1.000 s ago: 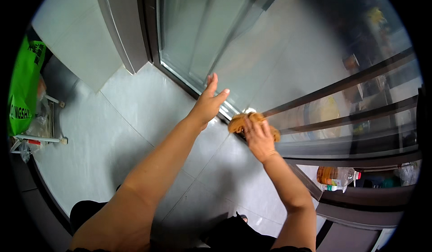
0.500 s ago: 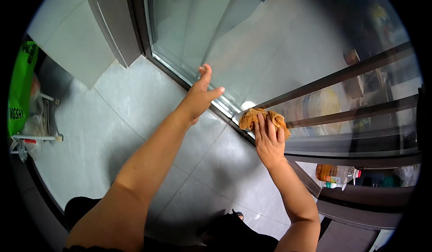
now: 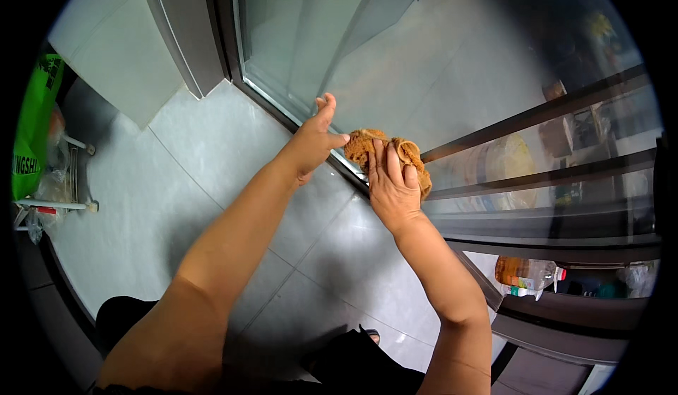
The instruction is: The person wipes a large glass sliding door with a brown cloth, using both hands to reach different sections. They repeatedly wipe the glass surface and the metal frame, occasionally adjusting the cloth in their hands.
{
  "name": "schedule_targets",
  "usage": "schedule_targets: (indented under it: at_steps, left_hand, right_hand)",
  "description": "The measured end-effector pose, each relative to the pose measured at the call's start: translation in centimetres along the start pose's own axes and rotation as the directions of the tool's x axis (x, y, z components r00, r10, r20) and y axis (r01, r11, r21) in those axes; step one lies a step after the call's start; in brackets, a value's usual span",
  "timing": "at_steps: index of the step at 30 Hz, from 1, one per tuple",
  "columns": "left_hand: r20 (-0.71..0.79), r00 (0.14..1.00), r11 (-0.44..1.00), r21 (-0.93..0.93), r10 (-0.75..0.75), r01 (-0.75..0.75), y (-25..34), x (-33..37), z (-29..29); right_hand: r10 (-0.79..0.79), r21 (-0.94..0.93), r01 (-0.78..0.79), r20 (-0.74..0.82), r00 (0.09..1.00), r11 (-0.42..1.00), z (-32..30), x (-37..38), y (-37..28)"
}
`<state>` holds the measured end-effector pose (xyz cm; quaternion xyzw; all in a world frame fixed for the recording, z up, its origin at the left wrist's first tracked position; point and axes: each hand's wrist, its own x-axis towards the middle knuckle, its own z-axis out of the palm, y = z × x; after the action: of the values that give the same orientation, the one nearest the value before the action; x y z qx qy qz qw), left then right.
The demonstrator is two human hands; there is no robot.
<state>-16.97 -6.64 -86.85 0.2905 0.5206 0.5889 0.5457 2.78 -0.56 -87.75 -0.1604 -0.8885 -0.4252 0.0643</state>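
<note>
My right hand [image 3: 394,189] presses a crumpled orange-brown cloth [image 3: 364,144] against the lower part of a glass door panel [image 3: 402,91], close to its dark bottom frame. The fingers are spread over the cloth, and part of it bunches up beyond them. Just left of the cloth, my left hand [image 3: 311,141] is held up near the same glass with thumb and fingers apart and nothing in it. Its thumb tip appears beside the cloth's left edge; whether they touch, I cannot tell.
Grey floor tiles [image 3: 191,218] lie below my arms. At the left stands a white-legged rack [image 3: 60,203] with a green bag [image 3: 35,127]. A dark door frame [image 3: 224,35] rises ahead. On the right, a bottle of amber liquid [image 3: 519,273] lies beyond the frame.
My right hand has slid the cloth leftward and slightly farther away along the glass, closer to my left hand. My left hand has barely moved.
</note>
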Motion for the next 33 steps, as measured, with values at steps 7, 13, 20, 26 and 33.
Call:
schedule_targets:
  at_steps: [7, 13, 20, 26, 33]
  left_hand:
    - [-0.004, 1.000, 1.000, 0.000, -0.019, 0.019, -0.2, -0.1, -0.3]
    - [-0.033, 0.999, 0.998, 0.048, -0.040, 0.042, 0.6, -0.2, -0.2]
    - [-0.026, 0.999, 1.000, 0.009, -0.025, 0.025, -0.6, 0.5, 0.0]
    - [-0.039, 0.998, 0.999, 0.013, -0.045, 0.046, 0.4, -0.1, -0.3]
    - [-0.018, 0.999, 0.999, 0.009, -0.041, 0.042, 0.4, 0.0, -0.3]
  right_hand:
    - [0.031, 0.107, -0.043, 0.110, 0.993, 0.993, 1.0, -6.6, 0.7]
    - [0.068, 0.127, -0.076, 0.069, 0.995, 0.989, -0.3, -2.3, 0.5]
    - [0.096, 0.080, -0.108, 0.143, 0.985, 0.991, -0.8, -1.2, -0.1]
    - [0.003, 0.078, -0.015, 0.152, 0.988, 0.997, 0.2, -6.2, 0.9]
    - [0.019, 0.140, -0.032, 0.093, 0.995, 0.990, -0.1, 3.3, -1.3]
